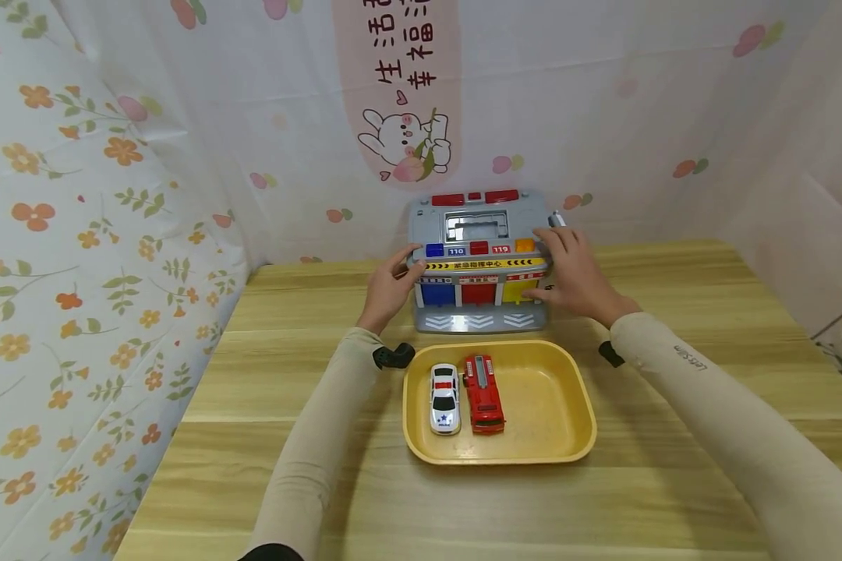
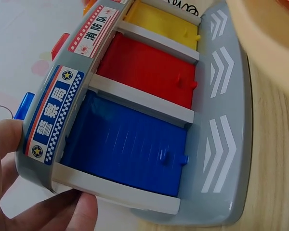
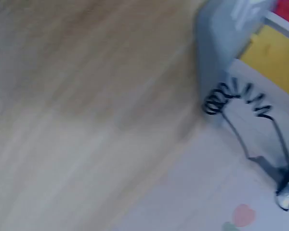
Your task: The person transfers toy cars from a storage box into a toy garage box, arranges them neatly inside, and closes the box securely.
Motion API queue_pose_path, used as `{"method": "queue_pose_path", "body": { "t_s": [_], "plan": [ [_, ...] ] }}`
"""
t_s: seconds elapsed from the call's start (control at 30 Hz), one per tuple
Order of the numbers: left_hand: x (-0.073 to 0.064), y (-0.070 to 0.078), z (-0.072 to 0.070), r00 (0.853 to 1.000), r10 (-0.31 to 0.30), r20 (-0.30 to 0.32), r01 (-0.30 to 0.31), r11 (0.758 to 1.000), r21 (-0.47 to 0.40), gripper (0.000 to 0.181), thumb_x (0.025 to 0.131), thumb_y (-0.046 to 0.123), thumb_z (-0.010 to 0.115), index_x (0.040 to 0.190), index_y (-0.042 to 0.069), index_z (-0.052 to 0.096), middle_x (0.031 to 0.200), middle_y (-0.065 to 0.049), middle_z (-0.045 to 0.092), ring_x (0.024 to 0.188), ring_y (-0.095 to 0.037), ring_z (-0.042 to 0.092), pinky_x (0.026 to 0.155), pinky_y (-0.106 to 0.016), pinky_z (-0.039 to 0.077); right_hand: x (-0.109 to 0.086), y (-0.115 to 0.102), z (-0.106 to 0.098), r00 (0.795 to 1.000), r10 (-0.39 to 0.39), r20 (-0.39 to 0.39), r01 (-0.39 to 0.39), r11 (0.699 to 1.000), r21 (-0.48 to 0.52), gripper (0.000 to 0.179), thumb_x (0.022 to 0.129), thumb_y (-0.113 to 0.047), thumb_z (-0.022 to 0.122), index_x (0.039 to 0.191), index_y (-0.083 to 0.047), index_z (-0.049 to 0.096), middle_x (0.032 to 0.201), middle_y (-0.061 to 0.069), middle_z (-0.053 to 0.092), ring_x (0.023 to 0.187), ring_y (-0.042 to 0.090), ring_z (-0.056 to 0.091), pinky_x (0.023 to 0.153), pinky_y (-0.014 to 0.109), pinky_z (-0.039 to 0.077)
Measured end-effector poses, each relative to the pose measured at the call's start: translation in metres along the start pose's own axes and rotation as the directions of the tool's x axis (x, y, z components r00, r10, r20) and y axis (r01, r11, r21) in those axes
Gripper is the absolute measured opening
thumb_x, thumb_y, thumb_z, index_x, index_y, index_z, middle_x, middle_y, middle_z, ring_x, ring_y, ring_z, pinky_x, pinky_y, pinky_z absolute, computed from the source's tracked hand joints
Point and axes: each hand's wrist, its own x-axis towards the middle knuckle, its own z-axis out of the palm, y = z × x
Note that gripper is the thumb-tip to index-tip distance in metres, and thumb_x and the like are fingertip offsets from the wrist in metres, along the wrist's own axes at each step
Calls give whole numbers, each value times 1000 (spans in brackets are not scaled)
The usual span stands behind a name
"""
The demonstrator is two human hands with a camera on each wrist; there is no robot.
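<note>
A grey toy garage (image 1: 480, 319) stands at the back of the table, with blue (image 2: 130, 144), red (image 2: 144, 67) and yellow doors (image 2: 161, 26) across its front. My left hand (image 1: 386, 290) grips the left end of its roof, thumb and fingers around the edge by the blue police sticker (image 2: 53, 115). At the right end, my right hand (image 1: 575, 273) holds the roof corner, its fingers on top near the orange light (image 1: 525, 245) and its thumb in front of the yellow door. The right wrist view leaves this hand out. A black coiled cord (image 3: 221, 98) hangs at the garage's right side.
Close in front of the garage sits a yellow tray (image 1: 498, 460) containing a white police car (image 1: 445, 413) and a red fire truck (image 1: 484, 389). A patterned cloth (image 1: 603, 117) hangs directly behind the wooden table (image 1: 288, 374).
</note>
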Motion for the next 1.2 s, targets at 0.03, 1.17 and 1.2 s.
{"method": "queue_pose_path", "body": {
  "t_s": [0.03,1.17,1.2],
  "plan": [
    [0,1,0,1000,-2,-5,2,1000,7,41,98,40,63,138,35,59,139,-13,64,128,-30,62,100,-44,57,2,-1,-2,1000,-16,2,16,1000,-2,101,67,-27,95,146,1,38,139,27,46,124,41,37,105,57,38],
    [1,1,1,1000,8,-8,-8,1000,14,40,98,37,64,138,30,60,137,-15,65,127,-31,63,96,-44,59,52,-55,-23,925,-7,379,18,1000,-24,61,89,-23,77,145,-28,55,145,14,58,151,44,15,115,70,16],
    [1,1,0,1000,9,-7,-9,1000,13,41,98,37,64,138,30,60,137,-15,65,127,-31,63,96,-44,59,53,-55,-23,925,-11,381,21,1000,-21,61,89,-23,77,145,-28,55,145,15,58,150,44,16,114,70,17]
  ]
}}
